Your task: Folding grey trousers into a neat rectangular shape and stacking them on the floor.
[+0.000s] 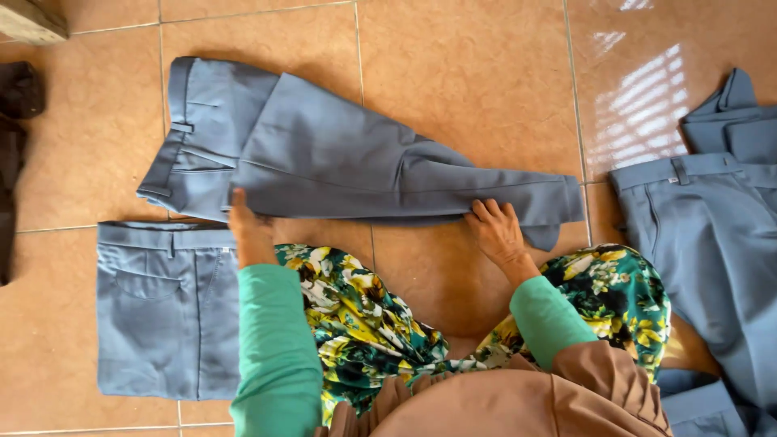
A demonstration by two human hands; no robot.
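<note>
While hands pin trousers [340,162] edge – tiled floor [469,73] beyond open

Grey-blue trousers [340,162], orange-tan floor tiles [469,73], green sleeves [275,340], green-yellow floral skirt [364,316]

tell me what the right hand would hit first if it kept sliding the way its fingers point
The right hand already rests on the grey trousers; going on, it would cross that leg, then probably reach bare floor tile.

The folded trousers [340,162] are laid across the floor [469,73], flanked by the left hand [247,231] and right hand [495,231]. A folded pair [162,311] is placed nearer, left; more trousers [712,235] are spread right.
</note>
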